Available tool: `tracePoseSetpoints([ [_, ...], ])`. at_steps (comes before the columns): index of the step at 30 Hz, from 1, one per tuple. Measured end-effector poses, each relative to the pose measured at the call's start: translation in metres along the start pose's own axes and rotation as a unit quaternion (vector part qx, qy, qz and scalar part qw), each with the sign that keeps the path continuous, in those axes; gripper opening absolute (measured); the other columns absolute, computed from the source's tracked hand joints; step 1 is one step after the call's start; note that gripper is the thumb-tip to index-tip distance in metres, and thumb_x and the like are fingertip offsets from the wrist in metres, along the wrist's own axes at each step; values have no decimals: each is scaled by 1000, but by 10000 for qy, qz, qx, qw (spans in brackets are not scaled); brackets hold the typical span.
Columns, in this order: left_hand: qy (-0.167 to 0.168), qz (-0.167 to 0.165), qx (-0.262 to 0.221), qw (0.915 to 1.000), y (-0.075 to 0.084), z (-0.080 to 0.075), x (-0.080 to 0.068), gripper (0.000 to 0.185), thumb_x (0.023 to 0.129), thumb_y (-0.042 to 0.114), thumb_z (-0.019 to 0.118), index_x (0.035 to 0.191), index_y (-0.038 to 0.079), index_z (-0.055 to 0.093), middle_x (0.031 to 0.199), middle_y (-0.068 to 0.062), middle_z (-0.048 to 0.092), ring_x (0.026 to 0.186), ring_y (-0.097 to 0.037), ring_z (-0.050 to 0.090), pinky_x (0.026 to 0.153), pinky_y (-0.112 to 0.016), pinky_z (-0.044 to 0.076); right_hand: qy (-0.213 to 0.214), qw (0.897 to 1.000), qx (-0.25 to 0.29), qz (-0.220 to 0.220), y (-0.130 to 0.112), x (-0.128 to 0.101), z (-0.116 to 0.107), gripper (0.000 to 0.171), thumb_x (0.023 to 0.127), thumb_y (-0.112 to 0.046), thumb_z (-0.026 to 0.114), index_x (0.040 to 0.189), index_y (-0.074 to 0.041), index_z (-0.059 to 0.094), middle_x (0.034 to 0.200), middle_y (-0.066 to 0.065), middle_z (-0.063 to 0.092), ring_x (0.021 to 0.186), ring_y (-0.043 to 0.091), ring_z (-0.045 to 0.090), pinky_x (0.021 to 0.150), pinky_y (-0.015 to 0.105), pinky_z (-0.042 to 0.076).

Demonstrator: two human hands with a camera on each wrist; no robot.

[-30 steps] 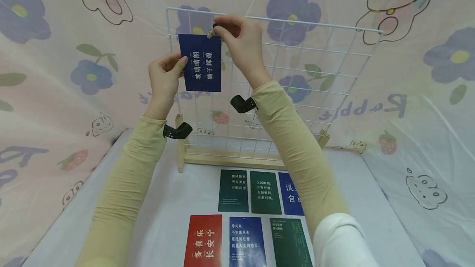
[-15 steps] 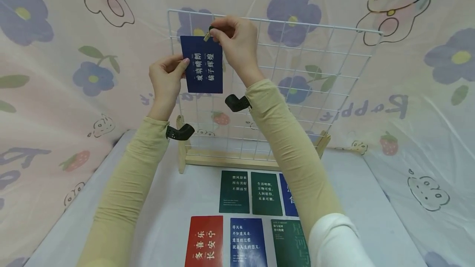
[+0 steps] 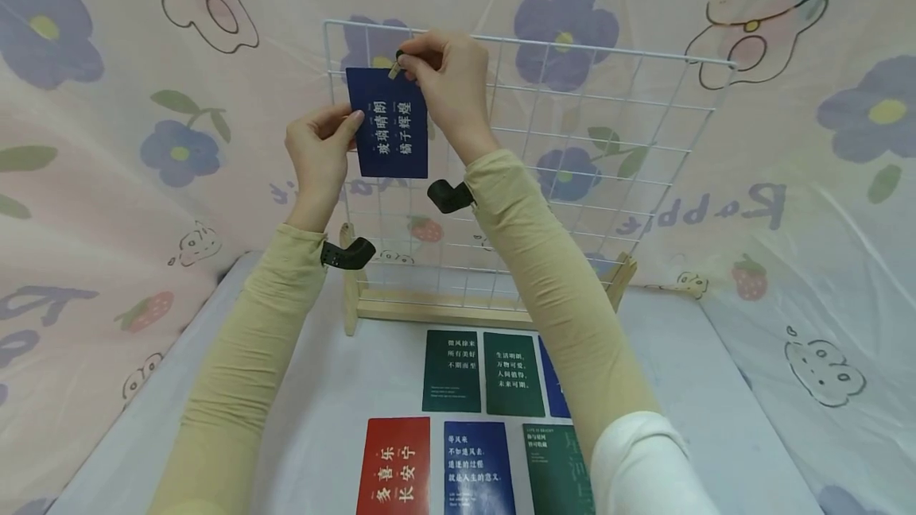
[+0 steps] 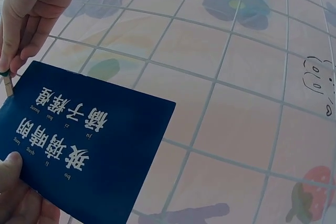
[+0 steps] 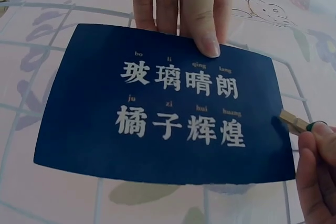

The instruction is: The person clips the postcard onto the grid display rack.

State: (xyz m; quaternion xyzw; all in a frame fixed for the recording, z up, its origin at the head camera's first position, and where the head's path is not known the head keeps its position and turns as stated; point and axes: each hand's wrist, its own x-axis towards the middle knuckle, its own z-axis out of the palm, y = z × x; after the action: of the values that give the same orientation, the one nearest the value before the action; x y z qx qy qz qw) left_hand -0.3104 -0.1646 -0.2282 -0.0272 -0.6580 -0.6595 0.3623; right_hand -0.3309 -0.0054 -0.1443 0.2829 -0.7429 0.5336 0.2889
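Against the upper left corner of the white wire grid panel (image 3: 558,141), a dark blue rectangular card with white lettering (image 3: 388,124) is pinched at its side edge by the left hand (image 3: 320,151), while a small wooden clothespin (image 3: 394,69) is squeezed onto its top edge by the right hand (image 3: 447,82).

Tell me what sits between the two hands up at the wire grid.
The navy card, left hand at its side edge, right hand pinching a wooden clip; head view.

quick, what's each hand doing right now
Left hand: pinches the left edge of the dark blue card.
Right hand: pinches a small wooden clip at the card's top edge.
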Motion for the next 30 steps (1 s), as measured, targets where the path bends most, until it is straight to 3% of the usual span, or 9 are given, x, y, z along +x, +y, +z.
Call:
tracePoseSetpoints([
  [8,105,198,231,9995,-1,1,-1,25,83,18,75,102,2,74,93,-7,72,72,-13,64,65,-18,53,-165,9996,-214,-104,-3,1,2,10,87,-4,69,93,2,74,90,10,71,72,13,65,69,16,52],
  [18,95,164,100,9998,-4,6,-1,25,82,18,76,100,1,74,91,-6,71,70,-13,64,62,-16,53,-395,9968,-687,102,-3,3,3,14,88,-7,67,98,-1,74,95,7,71,76,13,65,70,14,51],
  [23,84,206,42,9997,-6,4,2,24,81,17,76,100,1,74,91,-8,71,71,-13,64,62,-16,53,-489,9966,-630,217,-3,5,7,16,89,-8,66,102,-2,73,99,7,71,76,14,66,70,14,51],
  [30,83,129,83,9998,-9,2,6,25,81,17,77,101,3,75,90,-5,71,70,-13,63,61,-16,52,-664,9937,-905,-30,-1,3,5,19,94,-7,59,108,-6,73,100,5,71,77,10,66,70,14,51],
])
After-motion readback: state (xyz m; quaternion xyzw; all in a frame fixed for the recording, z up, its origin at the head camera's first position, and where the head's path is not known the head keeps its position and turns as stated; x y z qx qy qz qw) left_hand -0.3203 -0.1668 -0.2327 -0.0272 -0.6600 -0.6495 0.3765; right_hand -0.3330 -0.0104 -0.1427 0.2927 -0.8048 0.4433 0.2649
